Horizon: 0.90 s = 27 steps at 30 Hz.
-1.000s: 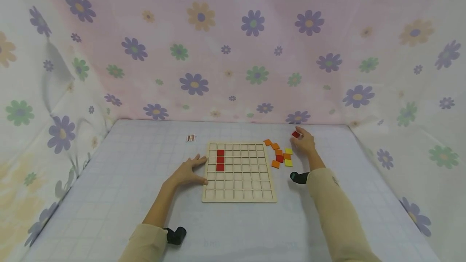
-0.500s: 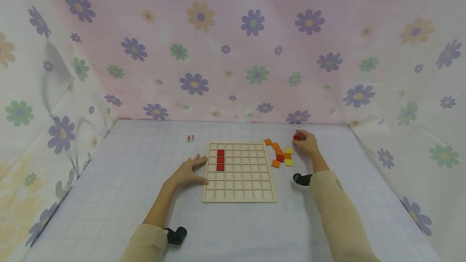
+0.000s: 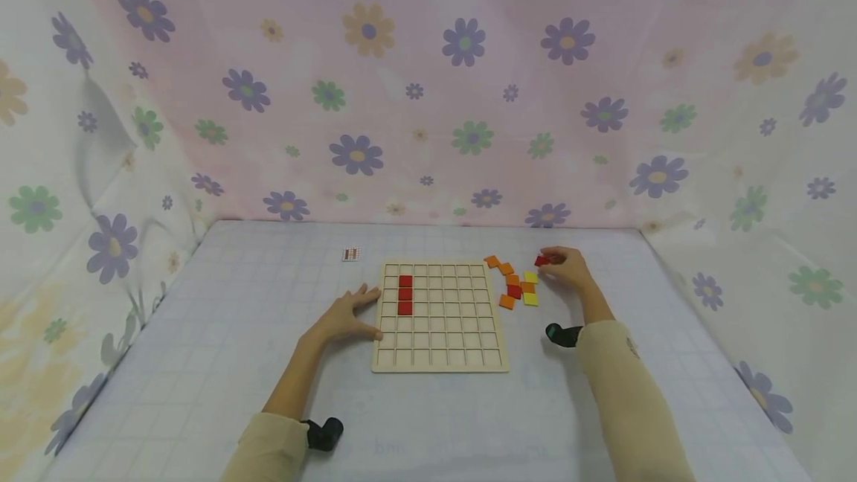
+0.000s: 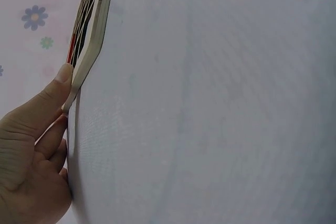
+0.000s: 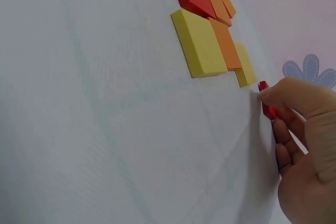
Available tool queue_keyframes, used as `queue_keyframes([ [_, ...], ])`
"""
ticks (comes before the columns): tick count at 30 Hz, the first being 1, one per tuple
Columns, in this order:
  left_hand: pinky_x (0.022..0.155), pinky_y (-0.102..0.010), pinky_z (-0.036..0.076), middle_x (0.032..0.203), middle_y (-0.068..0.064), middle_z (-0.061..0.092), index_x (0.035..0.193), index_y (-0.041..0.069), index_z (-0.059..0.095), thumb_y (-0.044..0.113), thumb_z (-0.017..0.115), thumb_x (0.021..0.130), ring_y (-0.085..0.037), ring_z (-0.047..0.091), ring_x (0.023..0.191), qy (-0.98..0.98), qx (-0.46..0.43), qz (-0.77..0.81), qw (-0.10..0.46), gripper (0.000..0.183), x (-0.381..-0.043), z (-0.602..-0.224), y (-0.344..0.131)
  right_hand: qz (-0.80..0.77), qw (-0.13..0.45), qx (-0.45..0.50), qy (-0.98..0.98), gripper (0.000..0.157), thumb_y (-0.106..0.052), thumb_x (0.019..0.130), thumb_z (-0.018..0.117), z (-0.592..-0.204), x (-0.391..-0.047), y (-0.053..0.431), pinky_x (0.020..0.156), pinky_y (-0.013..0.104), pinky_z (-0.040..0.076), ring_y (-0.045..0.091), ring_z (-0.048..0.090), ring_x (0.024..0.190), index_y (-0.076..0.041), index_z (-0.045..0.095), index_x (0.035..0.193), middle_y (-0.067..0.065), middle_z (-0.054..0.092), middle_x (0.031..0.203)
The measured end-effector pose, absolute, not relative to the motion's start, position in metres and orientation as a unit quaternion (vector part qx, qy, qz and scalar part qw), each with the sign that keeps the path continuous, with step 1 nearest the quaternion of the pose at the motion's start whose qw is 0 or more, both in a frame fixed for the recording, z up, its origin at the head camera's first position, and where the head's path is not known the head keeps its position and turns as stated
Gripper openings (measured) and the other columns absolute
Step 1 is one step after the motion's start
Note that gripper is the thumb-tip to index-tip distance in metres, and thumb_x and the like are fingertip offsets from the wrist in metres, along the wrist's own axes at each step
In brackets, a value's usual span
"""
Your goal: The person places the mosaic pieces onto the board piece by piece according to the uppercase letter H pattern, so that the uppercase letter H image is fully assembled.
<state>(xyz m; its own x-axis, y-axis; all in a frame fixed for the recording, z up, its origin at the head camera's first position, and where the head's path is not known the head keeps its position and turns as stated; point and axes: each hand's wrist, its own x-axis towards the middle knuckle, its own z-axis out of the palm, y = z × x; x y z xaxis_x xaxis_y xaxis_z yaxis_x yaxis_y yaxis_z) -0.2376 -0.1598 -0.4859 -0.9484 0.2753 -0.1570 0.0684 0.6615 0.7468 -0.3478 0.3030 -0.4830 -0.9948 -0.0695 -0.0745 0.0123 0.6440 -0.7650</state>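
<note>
A pale wooden grid board (image 3: 440,371) lies flat on the table, with three red tiles (image 3: 405,294) seated one below another in its second column from the left. My left hand (image 3: 344,316) rests at the board's left edge, thumb and fingers spread; in the left wrist view its thumb touches the rim. Beyond the loose tiles, at the far right, my right hand (image 3: 567,268) pinches a red tile (image 5: 266,103) between thumb and fingers, low over the table. A loose yellow tile (image 5: 200,45) lies near it beside an orange tile (image 5: 226,45).
Between the board and my right hand are scattered several orange tiles (image 3: 506,302), a loose red tile (image 3: 514,291) and two yellow ones. A small printed card (image 3: 351,254) lies behind the board on the left. Flowered cloth (image 3: 428,117) hangs along the back and sides.
My right hand has come slightly nearer to me, bringing the pinched red tile down close to the loose tiles. My left hand and the board have stayed put.
</note>
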Motion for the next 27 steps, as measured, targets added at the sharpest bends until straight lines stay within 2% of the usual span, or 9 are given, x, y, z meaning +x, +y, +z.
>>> queue_keyframes([
  [8, 0.109, -0.065, 0.011, 0.152, -0.016, 0.025, 0.142, 0.013, 0.044, 0.029, 0.086, 0.063, -0.049, 0.007, 0.138, 0.902, 0.093, 0.401, 0.129, 0.090, -0.236, -0.485, -0.159, -0.416, 0.020, -0.021, 0.909, 0.042, -0.009, 0.087, 0.063, -0.485, -0.344, 0.301, 0.094, 0.046, 0.046, 0.037, 0.050, 0.105, 0.007, 0.055, 0.125, 0.028, 0.055, 0.119],
  [17, 0.109, -0.064, 0.011, 0.152, -0.015, 0.025, 0.142, 0.014, 0.044, 0.029, 0.086, 0.063, -0.049, 0.007, 0.138, 0.902, 0.091, 0.403, 0.128, 0.090, -0.236, -0.485, -0.159, -0.392, 0.007, -0.020, 0.920, 0.045, -0.010, 0.085, 0.065, -0.485, -0.344, 0.295, 0.092, 0.045, 0.047, 0.035, 0.052, 0.097, 0.010, 0.053, 0.124, 0.029, 0.057, 0.112],
  [27, 0.109, -0.064, 0.012, 0.151, -0.017, 0.026, 0.141, 0.013, 0.044, 0.029, 0.086, 0.064, -0.051, 0.008, 0.137, 0.902, 0.098, 0.401, 0.124, 0.090, -0.236, -0.485, -0.160, -0.454, -0.014, -0.022, 0.891, 0.045, -0.016, 0.085, 0.069, -0.481, -0.333, 0.273, 0.093, 0.044, 0.048, 0.036, 0.055, 0.102, 0.006, 0.056, 0.122, 0.027, 0.058, 0.118],
])
